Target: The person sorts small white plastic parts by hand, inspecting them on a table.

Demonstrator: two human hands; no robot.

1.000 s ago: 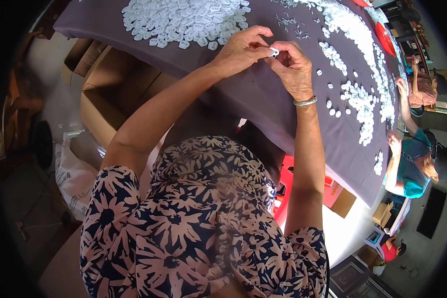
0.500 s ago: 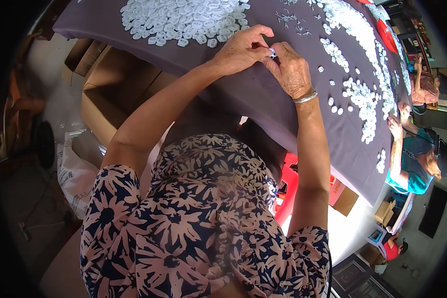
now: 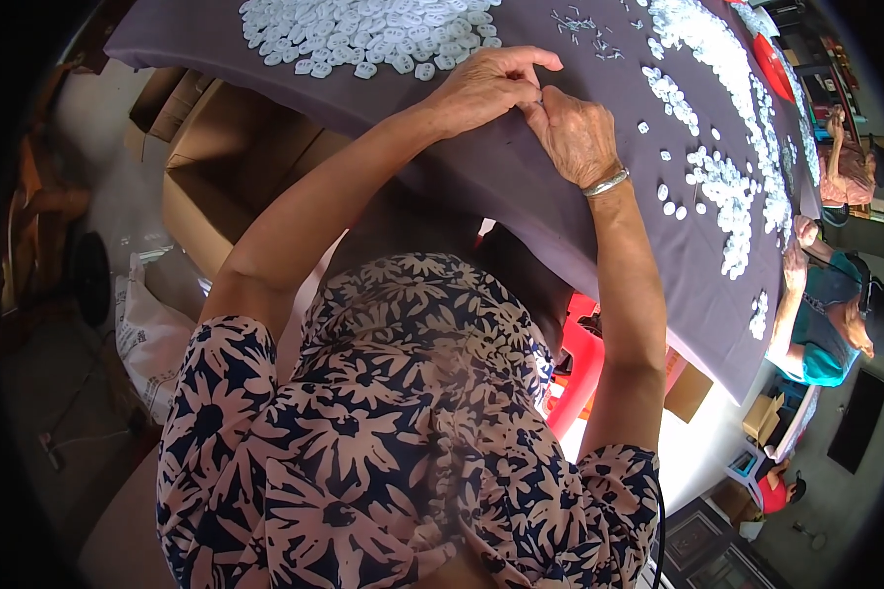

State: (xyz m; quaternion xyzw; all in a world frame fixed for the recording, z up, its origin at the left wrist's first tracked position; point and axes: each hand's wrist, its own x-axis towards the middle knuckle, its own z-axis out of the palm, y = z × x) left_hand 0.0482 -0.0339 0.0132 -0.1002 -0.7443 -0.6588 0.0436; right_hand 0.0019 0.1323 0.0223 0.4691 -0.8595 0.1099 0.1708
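Worktop (image 3: 521,196): covered in a dark purple cloth that sags over the near edge; both hands work just inside that edge.
White pile (image 3: 363,29): broad heap of small white plastic pieces, up-left of the hands, apart from them.
Right-hand scatter (image 3: 727,187): looser white pieces trailing along the far right side.
Metal bits (image 3: 584,25): few tiny pins or clips beyond the hands; kind unclear.
Left hand (image 3: 486,88): grip pinched shut, fingertips pressed to the right hand's.
Right hand (image 3: 580,137): grip likewise closed, bangle on the wrist.
Held piece: sits where the two grips meet, fingers hide nearly all of it; cannot tell what it is.
Risk: piece is tiny and pinched only at fingertips; a slip likely drops it onto the cloth slope and off the edge toward the cardboard box (image 3: 226,187).
Risk, second: forearms near the pile could sweep pieces off.
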